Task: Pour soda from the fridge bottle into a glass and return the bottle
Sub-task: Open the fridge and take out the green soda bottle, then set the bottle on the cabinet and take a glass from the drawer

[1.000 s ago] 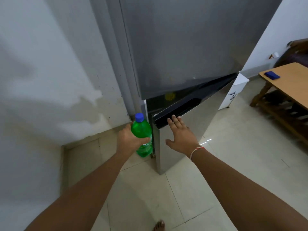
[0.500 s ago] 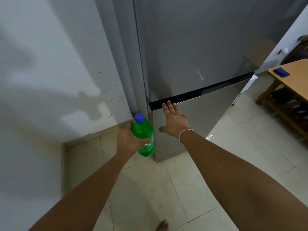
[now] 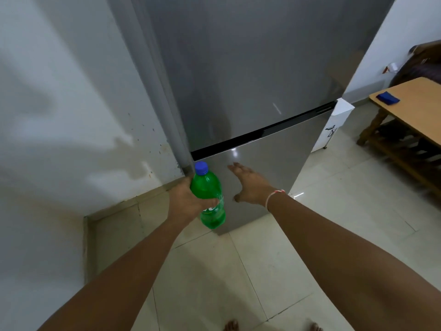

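Left hand point(image 3: 185, 201) gripping an upright green plastic soda bottle with a blue cap point(image 3: 210, 194), right hand point(image 3: 250, 185) open, fingers spread, before the closed grey steel fridge point(image 3: 250, 80).

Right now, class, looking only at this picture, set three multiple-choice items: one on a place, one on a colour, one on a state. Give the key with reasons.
1. Where does the blue cloth lie?
A. on the wooden table at the right
B. on the floor tiles
C. on top of the fridge

2. What colour is the cap of the green bottle?
A. red
B. blue
C. white

3. In what state is the lower fridge door?
A. wide open
C. taken off
B. shut

Key: 1 A, the cloth rests on the wooden table top by its near corner. 2 B, the cap above the left hand is blue. 3 B, the door lies flush under the dark seam, with the right hand spread flat in front of it.
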